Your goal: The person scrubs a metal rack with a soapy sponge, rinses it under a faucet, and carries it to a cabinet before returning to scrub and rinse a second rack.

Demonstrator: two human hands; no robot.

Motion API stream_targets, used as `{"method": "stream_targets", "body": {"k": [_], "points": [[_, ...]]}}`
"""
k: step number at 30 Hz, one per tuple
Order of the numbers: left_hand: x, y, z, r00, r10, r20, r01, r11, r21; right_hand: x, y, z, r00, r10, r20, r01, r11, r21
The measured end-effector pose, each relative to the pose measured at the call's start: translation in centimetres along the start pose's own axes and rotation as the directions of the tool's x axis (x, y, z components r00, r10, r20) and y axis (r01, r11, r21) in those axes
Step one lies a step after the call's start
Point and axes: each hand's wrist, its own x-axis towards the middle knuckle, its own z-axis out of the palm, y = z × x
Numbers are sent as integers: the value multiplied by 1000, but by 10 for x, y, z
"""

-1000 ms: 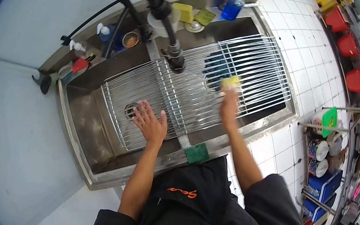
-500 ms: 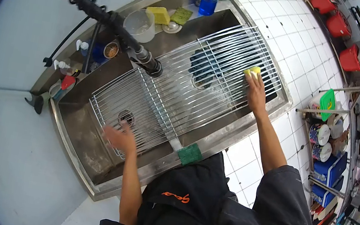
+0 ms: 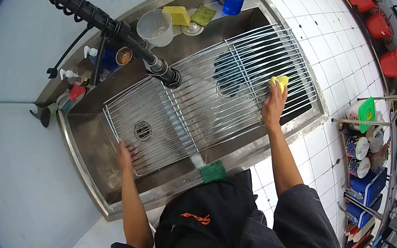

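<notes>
A large wire rack (image 3: pixel 196 107) lies across the two-basin steel sink (image 3: pixel 81 143). My right hand (image 3: pixel 273 105) holds a yellow sponge (image 3: pixel 281 81) against the bars, toward the rack's right end. At the opposite end, my left hand (image 3: pixel 127 157) grips the rack's edge, with the fingers among the outer wires. Under the bars, a dark blue cloth (image 3: pixel 229 71) is visible in the right basin. A green scouring pad (image 3: pixel 212 171) rests on the sink's front rim, close to my apron.
A black spring-hose faucet (image 3: pixel 133 43) hangs over the rack. Behind it stand a clear plastic tub (image 3: pixel 155 27), a yellow sponge (image 3: pixel 177 15), a green scouring pad (image 3: pixel 203 16) and a blue soap bottle (image 3: pixel 234 0). Loaded shelving (image 3: pixel 389 157) is at the right.
My left hand has come from above the rack down onto its left edge. My right hand, with the sponge, has shifted slightly left along the bars.
</notes>
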Motion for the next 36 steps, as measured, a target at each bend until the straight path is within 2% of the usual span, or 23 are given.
{"method": "stream_targets", "body": {"k": [2, 4, 5, 6, 10, 13, 14, 16, 17, 18, 19, 20, 22, 23, 25, 28, 29, 30, 31, 32, 33, 35, 36], "points": [[7, -5, -11, 998, -37, 50, 39, 999, -31, -14, -21, 7, 998, 66, -7, -66, 997, -42], [4, 0, -11, 995, -37, 97, 42, 998, -43, -31, -55, 17, 999, 41, -31, -37, 993, 114], [4, 5, -7, 995, -27, 100, 33, 998, -57, -43, -80, 19, 992, -61, -114, 68, 996, 56], [1, 7, -5, 995, -23, 98, 30, 997, -71, -63, -94, 25, 1000, -19, 10, 16, 968, 249], [-8, -4, 10, 990, 131, -59, -135, 988, -71, -101, -91, 15, 854, -468, 227, 408, 874, 265], [4, -18, 8, 964, 221, -150, -205, 972, 115, -51, -15, -10, 916, -193, 353, 161, 980, 117], [4, -18, 9, 949, 269, -162, -235, 951, 203, -39, 6, -16, 956, -212, 203, 205, 977, 57], [-2, -14, 17, 941, 266, -209, -237, 960, 151, -22, 1, -29, 998, -49, 40, 46, 997, 68], [1, -18, 18, 950, 235, -203, -224, 971, 80, -35, -10, -19, 999, -44, 23, 42, 992, 117], [1, -16, 14, 967, 210, -143, -202, 977, 71, -53, -36, -10, 986, -122, 116, 111, 989, 96], [-2, -19, 13, 966, 235, -108, -239, 971, -25, -70, -77, -6, 959, -190, 211, 159, 975, 157], [-5, -12, 9, 984, 172, -42, -174, 983, -52, -88, -118, 0, 921, -267, 283, 206, 952, 228], [-24, 9, 3, 994, -15, 108, 31, 988, -150, -141, -180, 17, 770, -480, 420, 261, 838, 480], [-29, 18, 2, 991, -39, 131, 59, 987, -152, -158, -216, 23, 669, -580, 466, 285, 778, 559], [-26, 19, 1, 975, -46, 216, 94, 971, -218, -193, -269, 55, 401, -843, 359, 587, 537, 606], [-20, 12, -13, 914, -41, 404, 191, 921, -339, -209, -348, 73, 262, -900, 349, 488, 435, 756], [-20, 16, -21, 878, -77, 473, 266, 899, -347, -210, -356, 73, 276, -901, 334, 470, 430, 771], [-20, 21, -23, 832, -104, 545, 339, 873, -351, -212, -359, 74, 290, -901, 322, 456, 426, 781], [-20, 20, -20, 839, -35, 544, 298, 866, -403, -214, -355, 74, 296, -901, 318, 444, 424, 789], [-20, 17, -22, 850, 15, 527, 236, 883, -406, -210, -339, 72, 238, -919, 315, 467, 393, 792], [-17, 13, -21, 858, 64, 509, 176, 895, -409, -199, -311, 69, 177, -933, 314, 487, 360, 796], [-17, 8, -19, 874, 137, 466, 75, 910, -408, -153, -238, 34, 150, -911, 385, 569, 398, 720], [-18, 9, -17, 882, 147, 448, 56, 911, -409, -136, -188, 20, 182, -892, 414, 562, 440, 700]]}}
